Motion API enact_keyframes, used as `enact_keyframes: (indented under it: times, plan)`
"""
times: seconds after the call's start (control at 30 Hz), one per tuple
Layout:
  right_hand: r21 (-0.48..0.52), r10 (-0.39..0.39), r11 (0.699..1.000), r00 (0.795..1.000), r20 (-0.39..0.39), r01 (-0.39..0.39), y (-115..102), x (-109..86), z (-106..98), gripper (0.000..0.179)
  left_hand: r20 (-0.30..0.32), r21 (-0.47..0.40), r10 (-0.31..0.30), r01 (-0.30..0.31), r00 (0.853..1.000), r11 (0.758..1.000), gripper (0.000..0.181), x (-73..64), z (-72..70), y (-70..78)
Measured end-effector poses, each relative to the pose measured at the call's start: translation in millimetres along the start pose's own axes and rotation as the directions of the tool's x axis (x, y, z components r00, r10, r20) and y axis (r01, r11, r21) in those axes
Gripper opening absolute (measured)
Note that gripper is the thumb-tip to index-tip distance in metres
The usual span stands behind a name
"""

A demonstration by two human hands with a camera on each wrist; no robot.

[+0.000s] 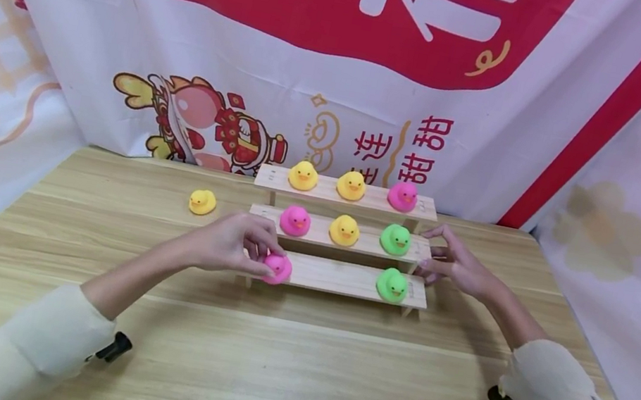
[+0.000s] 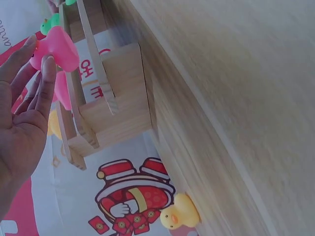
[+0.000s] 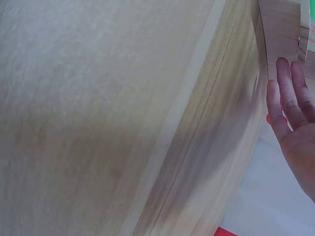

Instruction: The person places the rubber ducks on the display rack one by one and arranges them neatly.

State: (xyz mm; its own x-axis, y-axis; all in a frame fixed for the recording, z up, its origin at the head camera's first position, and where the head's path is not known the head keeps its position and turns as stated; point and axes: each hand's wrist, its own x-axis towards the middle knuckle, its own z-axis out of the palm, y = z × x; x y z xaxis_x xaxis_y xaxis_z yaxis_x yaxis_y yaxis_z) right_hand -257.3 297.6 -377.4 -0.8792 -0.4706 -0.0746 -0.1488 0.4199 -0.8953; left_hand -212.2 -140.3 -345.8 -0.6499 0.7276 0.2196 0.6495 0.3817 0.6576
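Observation:
At the left end of the bottom step of a three-tier wooden shelf [image 1: 333, 276], my left hand [image 1: 232, 243] pinches a pink rubber duck [image 1: 279, 269] between thumb and fingers. The left wrist view shows that pink duck held at the fingertips, overlapping the step. My right hand [image 1: 462, 266] is at the shelf's right end, fingertips right at the side of the middle step. Those fingers [image 3: 290, 105] look nearly straight against the side panel in the right wrist view. A green duck [image 1: 392, 285] sits at the right of the bottom step.
The middle step carries a pink duck [image 1: 295, 221], a yellow duck [image 1: 344, 230] and a green duck [image 1: 395, 240]. Two yellow ducks and a pink duck [image 1: 402, 196] stand on top. Another yellow duck [image 1: 202, 202] rests on the table left of the shelf. A printed cloth [image 1: 291, 73] hangs behind.

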Motion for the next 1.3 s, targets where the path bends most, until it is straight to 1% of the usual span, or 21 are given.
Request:
enact_keyframes:
  times: [0.2,0.43,0.7,0.9,1.13,1.2,1.3]
  plan:
    - [0.002,-0.001,1.000,1.000,0.000,0.001,1,0.6,-1,0.044,-0.005,-0.012,0.013,-0.013,1.000,1.000,0.022,8.1,5.6,2.7]
    - [0.008,-0.009,1.000,1.000,0.002,0.009,0,0.5,-1,0.044,-0.020,-0.041,0.042,-0.043,0.999,0.998,0.025,16.2,11.5,5.2]
    - [0.002,-0.009,1.000,1.000,0.001,0.009,-1,0.6,-1,0.044,-0.024,-0.064,0.030,-0.032,0.999,0.997,0.024,26.3,20.1,11.7]
    - [0.008,-0.004,1.000,1.000,0.001,0.004,-2,-1.4,1,0.046,-0.027,-0.031,0.075,-0.076,0.997,0.997,0.022,36.6,31.6,15.8]
    - [0.002,-0.001,1.000,1.000,-0.001,0.001,-1,-1.0,1,0.046,-0.027,0.058,0.135,-0.133,0.991,0.989,0.022,49.2,44.8,21.7]
    - [0.007,-0.006,1.000,1.000,0.000,0.006,0,-0.6,0,0.046,-0.027,0.064,0.143,-0.141,0.989,0.988,0.022,52.5,48.5,22.4]
    - [0.019,-0.019,1.000,1.000,0.000,0.019,1,0.2,0,0.046,-0.029,0.062,0.139,-0.137,0.990,0.989,0.022,56.8,53.6,23.3]
